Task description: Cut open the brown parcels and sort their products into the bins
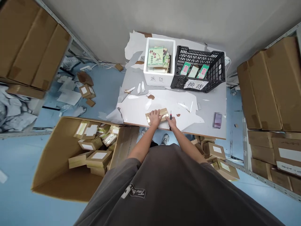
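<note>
A small flat brown cardboard box [165, 112] lies near the front edge of the table. Across its left part rests my left hand [155, 118], fingers spread on the cardboard. At the box's right end is my right hand [172, 121], its fingers wrapped round a small tool [171, 117] with a red and black body and a thin tip pointing away from me. Some fingers of this hand touch or nearly touch the box.
Behind stand a white foam box [158, 80] with packets and a black crate [213, 72] with green boxes. Paper scraps [185, 106] litter the table [202, 130]. A large open carton [49, 163] of parcels sits left; stacked cartons [261, 91] stand right.
</note>
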The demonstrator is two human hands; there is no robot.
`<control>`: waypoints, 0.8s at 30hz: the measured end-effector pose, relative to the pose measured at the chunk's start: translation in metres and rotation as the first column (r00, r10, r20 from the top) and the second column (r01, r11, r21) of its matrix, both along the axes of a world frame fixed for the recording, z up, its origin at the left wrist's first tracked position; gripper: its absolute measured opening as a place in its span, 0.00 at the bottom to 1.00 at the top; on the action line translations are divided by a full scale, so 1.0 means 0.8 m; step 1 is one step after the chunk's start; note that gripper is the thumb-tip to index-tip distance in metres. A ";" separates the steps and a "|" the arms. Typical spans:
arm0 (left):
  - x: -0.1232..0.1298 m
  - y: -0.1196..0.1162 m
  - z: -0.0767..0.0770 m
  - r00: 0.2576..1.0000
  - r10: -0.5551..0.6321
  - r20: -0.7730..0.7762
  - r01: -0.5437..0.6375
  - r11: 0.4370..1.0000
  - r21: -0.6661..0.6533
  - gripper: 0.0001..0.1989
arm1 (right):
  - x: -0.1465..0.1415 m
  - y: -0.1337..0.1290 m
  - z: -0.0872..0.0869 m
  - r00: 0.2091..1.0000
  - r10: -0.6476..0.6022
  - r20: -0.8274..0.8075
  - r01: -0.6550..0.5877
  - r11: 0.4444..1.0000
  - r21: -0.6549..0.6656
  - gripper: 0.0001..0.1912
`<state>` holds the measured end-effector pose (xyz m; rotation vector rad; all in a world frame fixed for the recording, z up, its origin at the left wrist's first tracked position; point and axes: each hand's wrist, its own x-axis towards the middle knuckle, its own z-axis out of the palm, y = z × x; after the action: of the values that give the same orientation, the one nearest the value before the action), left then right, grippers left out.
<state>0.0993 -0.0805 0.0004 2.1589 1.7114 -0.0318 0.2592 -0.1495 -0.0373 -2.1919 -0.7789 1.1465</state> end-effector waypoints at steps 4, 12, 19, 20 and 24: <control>-0.010 -0.018 0.003 0.991 0.110 -0.075 -0.111 0.994 -0.005 0.30 | -0.015 0.057 -0.019 0.994 -0.091 0.063 0.093 0.995 -0.038 0.30; -0.041 -0.031 0.016 0.982 -0.177 -0.069 0.170 0.980 -0.101 0.31 | 0.006 0.174 -0.005 0.984 0.133 0.120 -0.128 0.990 -0.054 0.33; -0.040 0.029 0.021 0.644 -0.765 0.010 0.764 0.642 -0.065 0.28 | 0.055 0.076 0.003 0.965 0.221 0.139 -0.211 0.974 -0.081 0.33; -0.034 0.036 0.020 0.646 -0.763 0.009 0.762 0.644 -0.065 0.25 | 0.059 0.055 0.002 0.959 0.240 0.150 -0.225 0.968 -0.108 0.33; -0.016 0.041 0.012 0.654 -0.756 0.031 0.755 0.648 -0.101 0.26 | 0.060 0.002 -0.005 0.955 0.257 0.147 -0.234 0.960 -0.157 0.31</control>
<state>0.0867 -0.0474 0.0098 2.6239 0.6527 -0.3551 0.3074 -0.1481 -0.0416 -2.3791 -1.1003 1.1759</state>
